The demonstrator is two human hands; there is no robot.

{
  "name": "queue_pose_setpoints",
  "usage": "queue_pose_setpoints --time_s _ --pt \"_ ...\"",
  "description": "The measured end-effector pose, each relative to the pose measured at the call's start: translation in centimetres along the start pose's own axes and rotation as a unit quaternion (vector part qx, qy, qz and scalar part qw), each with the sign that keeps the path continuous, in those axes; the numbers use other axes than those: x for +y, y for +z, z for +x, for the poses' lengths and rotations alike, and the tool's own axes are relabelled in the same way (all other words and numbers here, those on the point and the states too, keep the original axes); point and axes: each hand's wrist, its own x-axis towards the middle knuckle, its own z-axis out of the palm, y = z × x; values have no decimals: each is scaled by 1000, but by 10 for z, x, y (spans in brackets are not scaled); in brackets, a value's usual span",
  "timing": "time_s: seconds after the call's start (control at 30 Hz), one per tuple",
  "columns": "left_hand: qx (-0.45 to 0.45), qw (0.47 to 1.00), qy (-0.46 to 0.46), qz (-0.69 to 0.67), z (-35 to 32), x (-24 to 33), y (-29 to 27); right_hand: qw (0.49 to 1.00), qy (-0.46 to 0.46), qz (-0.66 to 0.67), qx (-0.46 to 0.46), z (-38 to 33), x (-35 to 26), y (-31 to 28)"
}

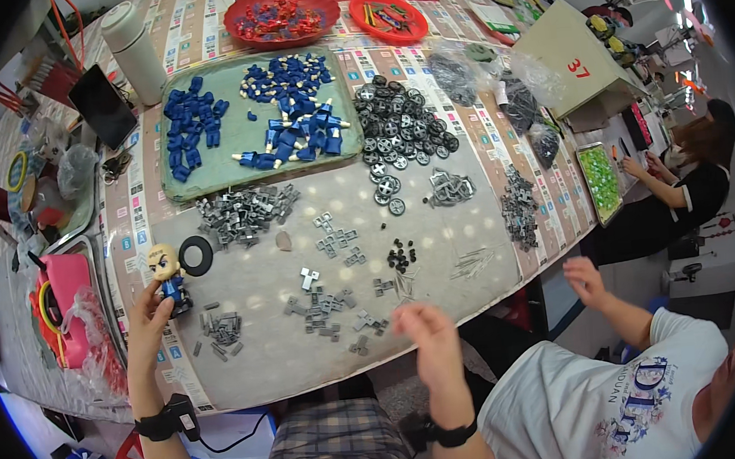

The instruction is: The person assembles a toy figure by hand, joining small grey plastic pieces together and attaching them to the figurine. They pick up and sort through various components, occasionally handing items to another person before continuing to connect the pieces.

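My left hand (152,320) grips a toy figure (167,275) with a bald, pale head and a blue body, held upright at the table's left side. A black rubber ring (196,255) lies right beside it. My right hand (432,332) hovers over the front edge, its fingers bent together and slightly blurred; whatever they hold, if anything, is hidden. Just beyond it lie thin metal pins (404,289), small black caps (401,255) and grey T-shaped pieces (320,306). Short grey blocks (222,329) are heaped near my left wrist.
A green tray (238,114) holds blue figure parts. Black wheels (398,119) and grey brackets (250,213) lie in piles. Red dishes (286,16), a white bottle (131,54) and a pink container (71,304) stand around. A co-worker's hand (585,281) is at right.
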Motion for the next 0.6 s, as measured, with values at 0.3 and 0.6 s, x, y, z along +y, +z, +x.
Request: queue_pose_setpoints --time_s 0.3,0.6 --pt "38 997 34 -49 -5 -13 -5 909 -150 -369 121 152 -19 -56" --pt "36 996 33 -77 -4 -24 -2 717 -186 -658 135 190 -12 -48"
